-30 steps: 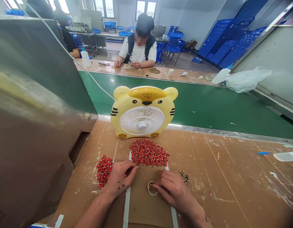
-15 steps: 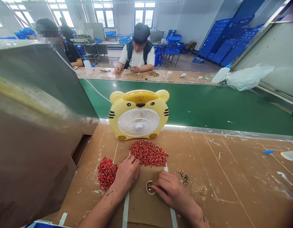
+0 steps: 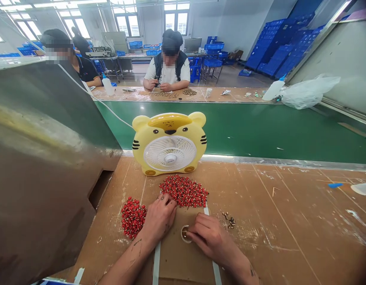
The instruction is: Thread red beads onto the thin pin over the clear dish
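My left hand (image 3: pixel 159 217) rests on the brown cardboard, fingers curled, its fingertips at the near edge of the large pile of small red parts (image 3: pixel 184 190). What those fingers hold is hidden. My right hand (image 3: pixel 209 233) pinches a small round ring-like cap (image 3: pixel 184 232) against the cardboard. A smaller heap of red parts (image 3: pixel 133 216) lies just left of my left hand. A few tiny dark pieces (image 3: pixel 229 221) sit to the right of my right hand.
A yellow tiger-shaped desk fan (image 3: pixel 169 143) stands behind the red pile. A green conveyor belt (image 3: pixel 260 130) runs past it. A metal housing (image 3: pixel 37 158) fills the left. Across the belt a person sits at small parts; another sits at far left.
My left hand moved forward from the cardboard up to the edge of the large red pile. My right hand stayed on the ring. The camera view shifted slightly.
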`<state>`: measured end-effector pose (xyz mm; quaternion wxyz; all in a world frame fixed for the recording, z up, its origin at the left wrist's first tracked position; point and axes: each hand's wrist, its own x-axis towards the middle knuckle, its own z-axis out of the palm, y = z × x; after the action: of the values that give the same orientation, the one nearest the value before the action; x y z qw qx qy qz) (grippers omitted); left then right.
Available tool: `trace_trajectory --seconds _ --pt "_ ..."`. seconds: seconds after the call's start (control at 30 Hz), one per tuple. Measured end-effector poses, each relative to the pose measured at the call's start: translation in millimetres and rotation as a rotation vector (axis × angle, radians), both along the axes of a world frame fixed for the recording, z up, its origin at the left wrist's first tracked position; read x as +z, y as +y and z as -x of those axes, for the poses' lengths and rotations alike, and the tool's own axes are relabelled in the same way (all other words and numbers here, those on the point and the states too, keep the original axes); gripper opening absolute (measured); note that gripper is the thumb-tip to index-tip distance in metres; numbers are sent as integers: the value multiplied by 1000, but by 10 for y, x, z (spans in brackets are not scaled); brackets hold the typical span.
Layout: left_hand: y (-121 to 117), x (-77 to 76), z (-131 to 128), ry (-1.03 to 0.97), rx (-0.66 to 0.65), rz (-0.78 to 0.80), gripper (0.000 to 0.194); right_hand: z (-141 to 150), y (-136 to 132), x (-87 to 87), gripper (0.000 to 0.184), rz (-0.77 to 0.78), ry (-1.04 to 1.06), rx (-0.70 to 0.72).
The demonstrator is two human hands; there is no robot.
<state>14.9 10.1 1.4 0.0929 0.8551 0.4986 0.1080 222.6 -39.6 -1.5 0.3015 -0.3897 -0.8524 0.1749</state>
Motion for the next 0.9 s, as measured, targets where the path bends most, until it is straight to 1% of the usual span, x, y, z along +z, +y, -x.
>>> trace_trajectory --seconds 0.1,0.2,0.27,0.37,0.43,0.5,0.57,0.63,0.7,0.8,0.9 --pt "0 1 4 6 -34 -27 16 -22 -2 -9 29 -5 -14 -10" --pt "-9 -14 11 19 -105 -62 15 -24 -3 5 27 0 -33 -36" --pt "-19 -22 12 35 -144 -80 15 -16 -4 28 27 2 -52 -18" --pt "-30 -34 10 48 -153 -67 15 -6 0 67 29 -11 -81 18" --pt "-33 -48 18 36 -147 -35 15 -5 7 80 30 -21 -85 -9" --pt "-28 -63 52 -23 -153 -20 17 -5 15 81 29 -30 -92 -29" --pt "-16 -72 120 -148 -151 -30 18 -8 21 77 29 -39 -109 -21" --pt "-1 -60 211 -288 -116 -47 19 -12 25 77 31 -47 -122 -15" --pt "11 -27 293 -354 -77 -47 19 -12 29 86 32 -49 -121 -25" --pt "7 38 327 -298 -89 3 23 13 35 116 32 -42 -121 -5" --pt "-17 76 254 -179 -120 74 22 66 37 156 33 -46 -120 29"
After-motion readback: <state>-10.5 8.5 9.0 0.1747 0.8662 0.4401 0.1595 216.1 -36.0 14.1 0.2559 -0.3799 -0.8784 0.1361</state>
